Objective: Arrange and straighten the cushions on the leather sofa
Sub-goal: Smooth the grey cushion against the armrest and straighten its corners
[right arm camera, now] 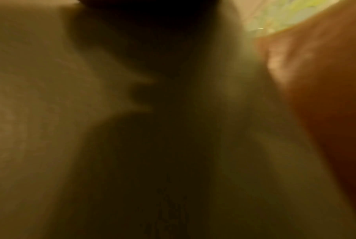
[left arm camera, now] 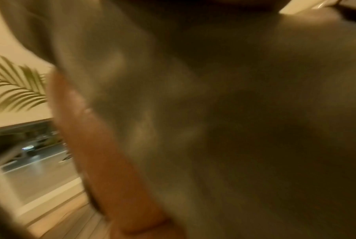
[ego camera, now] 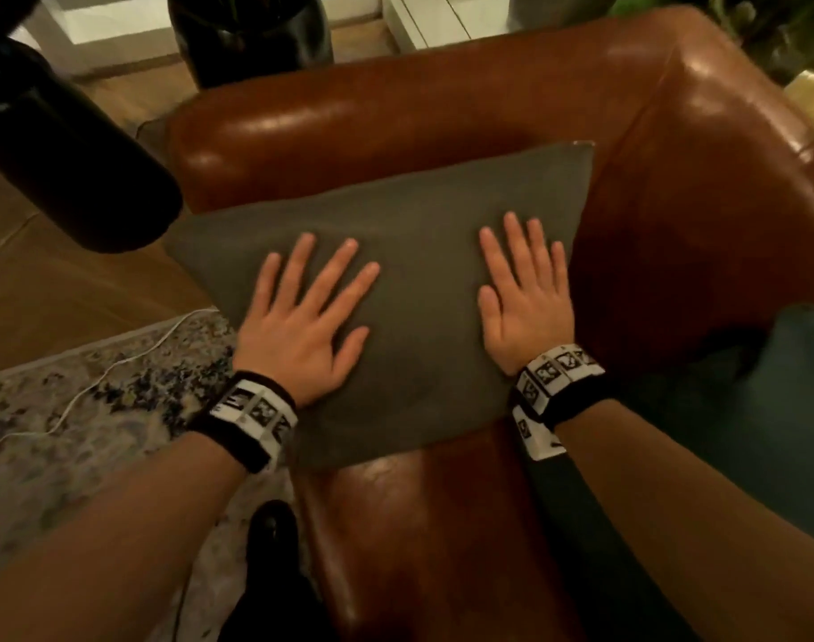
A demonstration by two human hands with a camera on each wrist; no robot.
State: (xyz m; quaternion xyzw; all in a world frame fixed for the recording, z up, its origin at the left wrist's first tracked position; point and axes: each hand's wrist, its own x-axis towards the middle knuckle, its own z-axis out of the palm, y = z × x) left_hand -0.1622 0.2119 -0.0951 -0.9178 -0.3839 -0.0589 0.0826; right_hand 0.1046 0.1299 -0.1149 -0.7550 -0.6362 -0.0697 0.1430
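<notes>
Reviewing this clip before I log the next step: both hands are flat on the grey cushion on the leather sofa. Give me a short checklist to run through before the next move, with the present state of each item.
1. Left hand flat on the grey cushion, fingers spread: ok.
2. Right hand flat on the cushion, fingers straight: ok.
3. Cushion square to the leather sofa: not ok, it lies skewed and its near-left corner overhangs the seat edge.
4. Cushion surface smooth: cannot tell, wrist views are blurred.
5. Other cushion at the right tidy: cannot tell, only partly in view.
6. White cable on the rug clear of the hands: ok.
</notes>
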